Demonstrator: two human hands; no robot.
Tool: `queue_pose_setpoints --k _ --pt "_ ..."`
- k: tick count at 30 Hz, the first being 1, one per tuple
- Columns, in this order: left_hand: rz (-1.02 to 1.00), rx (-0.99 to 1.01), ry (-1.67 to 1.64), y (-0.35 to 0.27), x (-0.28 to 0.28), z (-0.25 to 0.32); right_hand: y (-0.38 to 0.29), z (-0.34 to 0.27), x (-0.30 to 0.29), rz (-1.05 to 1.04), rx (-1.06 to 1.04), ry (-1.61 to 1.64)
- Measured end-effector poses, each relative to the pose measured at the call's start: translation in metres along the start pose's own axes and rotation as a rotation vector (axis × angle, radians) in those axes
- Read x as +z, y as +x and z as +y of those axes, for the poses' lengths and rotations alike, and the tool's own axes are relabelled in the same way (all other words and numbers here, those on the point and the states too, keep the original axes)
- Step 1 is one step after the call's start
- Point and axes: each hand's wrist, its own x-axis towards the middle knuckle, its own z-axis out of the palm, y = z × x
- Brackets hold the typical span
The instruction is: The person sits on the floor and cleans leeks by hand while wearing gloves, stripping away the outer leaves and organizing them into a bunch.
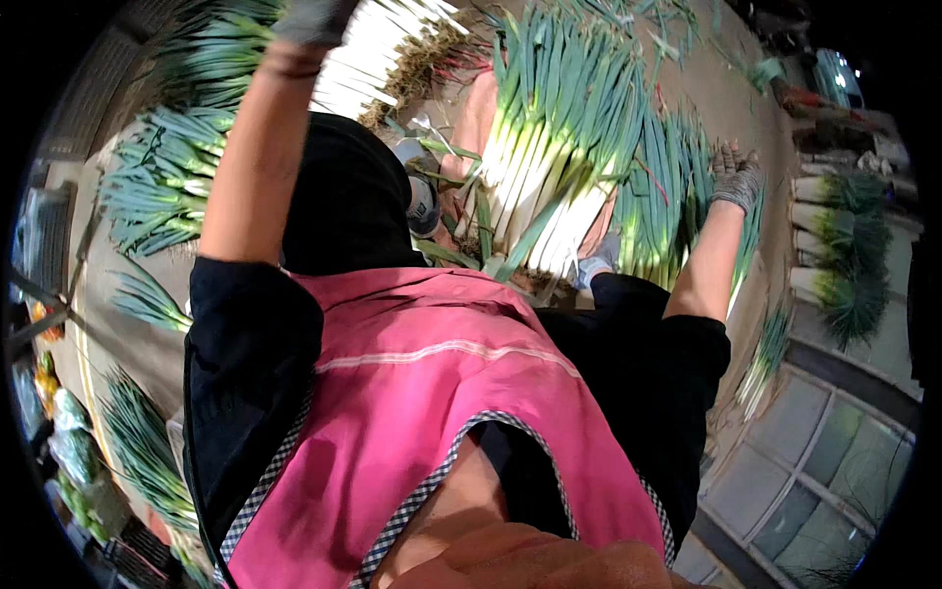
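My left hand (315, 23), in a dark grey glove, is blurred at the top edge, beside white leek or large green onion stalks (364, 51) with brown roots; its fingers and anything in them are hidden. My right hand (736, 179), in a grey knit glove, has its fingers apart at the outer edge of a green-leaved pile (655, 206) at right. Between my arms, a large bundle of leeks or green onions (552, 125) lies on a pinkish cloth (475, 110), with roots towards me and leaves pointing away. Loose leaves (533, 239) cross its white stems.
More green bundles lie on the left floor (165, 177), (147, 442). My shoe (423, 206) stands left of the cloth. Red ties (464, 62) lie near the roots. At right are a small bunch (765, 361), stacked bundles (846, 243) and a framed glass panel (817, 449).
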Motion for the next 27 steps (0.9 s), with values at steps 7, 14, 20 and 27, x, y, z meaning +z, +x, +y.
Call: queue_pose_setpoints --k 7,14,20,27 --pt "-0.784 0.196 0.653 -0.025 0.122 -0.095 0.031 -0.243 -0.163 -0.504 -0.168 1.095" --pt "-1.027 0.245 0.940 -0.040 0.125 -0.109 0.070 -0.368 -0.247 -1.184 0.732 1.464" --pt "-1.145 -0.067 0.806 -0.032 0.136 -0.120 0.070 -0.411 -0.201 -0.719 1.327 1.658" --pt "-0.910 -0.376 0.527 -0.068 0.156 -0.169 0.103 -0.211 -0.291 -0.409 1.203 3.200"
